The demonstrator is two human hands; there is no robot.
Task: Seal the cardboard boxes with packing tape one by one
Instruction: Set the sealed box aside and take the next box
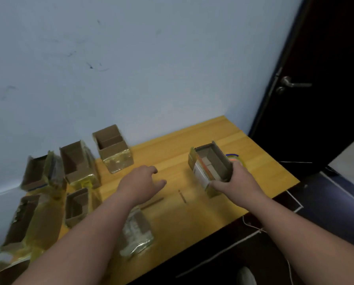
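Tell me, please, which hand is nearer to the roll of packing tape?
Right. The right hand grips the open box just in front of the tape roll; the left hand hovers mid-table, well away.

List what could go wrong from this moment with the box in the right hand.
1. The right hand grips the open cardboard box alone while the left hand hovers free; a one-handed grip could let it tip.
2. The tape roll sits right behind that box, near the table edge, and could get knocked off.
3. The box flaps still stand open, so its contents might spill.
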